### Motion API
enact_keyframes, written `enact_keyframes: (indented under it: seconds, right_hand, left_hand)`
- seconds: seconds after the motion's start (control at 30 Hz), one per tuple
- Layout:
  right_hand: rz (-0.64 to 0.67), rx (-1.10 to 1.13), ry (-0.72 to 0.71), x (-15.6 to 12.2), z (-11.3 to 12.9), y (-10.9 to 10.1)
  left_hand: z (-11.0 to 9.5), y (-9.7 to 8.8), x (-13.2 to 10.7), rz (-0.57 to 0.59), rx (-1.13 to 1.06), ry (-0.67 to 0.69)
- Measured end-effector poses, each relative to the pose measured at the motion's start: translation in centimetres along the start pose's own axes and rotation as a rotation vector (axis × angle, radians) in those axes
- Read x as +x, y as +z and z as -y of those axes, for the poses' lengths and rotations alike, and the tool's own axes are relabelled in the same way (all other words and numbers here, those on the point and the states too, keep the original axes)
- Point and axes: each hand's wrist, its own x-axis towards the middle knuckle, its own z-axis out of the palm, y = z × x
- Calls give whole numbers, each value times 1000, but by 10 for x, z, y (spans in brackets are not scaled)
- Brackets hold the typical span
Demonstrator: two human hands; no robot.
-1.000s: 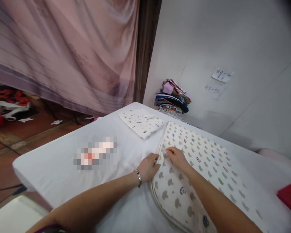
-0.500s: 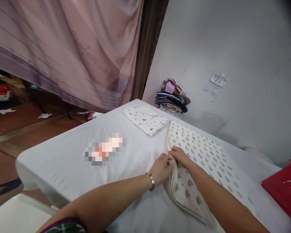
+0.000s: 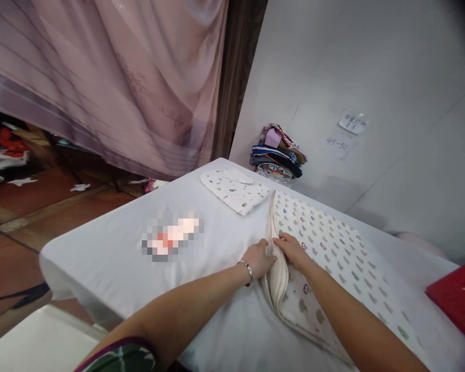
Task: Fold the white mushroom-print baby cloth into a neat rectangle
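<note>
A cream cloth printed with small mushrooms lies spread over the right half of a table covered in white. Its left edge is lifted into a raised fold of several layers. My left hand, with a silver bracelet on the wrist, is tucked under that raised edge, fingers curled against it. My right hand presses on top of the same edge, fingers closed on the fabric. A smaller folded white printed cloth lies beyond my hands near the table's far corner.
A stack of folded colourful clothes sits against the white wall at the far corner. A red basket stands at the right edge. A pink curtain hangs at the left over a brown floor. A blurred patch lies mid-table.
The mushroom cloth's left edge has risen higher into a thicker fold between my hands. My left hand has slid under it. The view shifted slightly.
</note>
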Motion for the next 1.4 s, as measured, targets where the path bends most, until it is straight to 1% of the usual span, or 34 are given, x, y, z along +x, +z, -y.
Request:
enact_keyframes:
  seconds: [0.1,0.17,0.23,0.3,0.37,0.4,0.43,0.5,0.57,0.67,0.73,0.83,0.93,1.0,1.07,1.17,1.3,1.4]
  right_hand:
    - [-15,-26,9,3,-4,0]
    - [-35,-9,-22,3,-6,-1]
    - [-26,12,-35,1,-6,-2]
    - [47,35,14,0,-7,-2]
    - [134,75,69,1,-9,-3]
    - [150,101,73,3,-12,-5]
    - [140,128,54,5,-16,-9]
    - [53,150,-17,11,-25,-22]
    - [-66,96,-87,17,-36,-40]
    - [-225,-140,-151,22,-56,-74]
    - [-317,-328,-155,22,-72,-98]
    - [-416,-573,-101,17,-101,-134]
    - [-467,-772,10,9,-135,-168]
    - [-486,-871,95,2,-156,-186]
    - [-489,-930,166,-5,-173,-197]
    - [-457,-967,200,-9,-189,-203]
    - [-411,-958,229,-4,-196,-209]
    - [-423,-950,188,0,-199,-218]
  left_hand:
    - [-4,-13,0,26,-35,-75]
    - [-3,-22,-1,-5,-30,-92]
    - [2,-27,-1,-42,36,-82]
    - [8,-26,1,-36,135,-77]
    - [13,-21,7,-20,252,-62]
    - [13,-18,12,-20,304,-49]
    - [13,-16,18,-25,345,-35]
    - [9,-12,33,-39,392,-16]
    - [3,-10,51,-53,399,-18]
    - [-7,-7,76,-78,394,-36]
    - [-13,-5,88,-96,383,-52]
    - [-21,0,98,-107,356,-76]
    - [-30,2,102,-88,312,-116]
    - [-35,1,101,-75,283,-150]
    - [-37,-2,101,-70,257,-166]
    - [-33,-7,101,-87,221,-163]
    - [-21,-8,109,-110,168,-195]
    - [-16,-3,120,-101,143,-217]
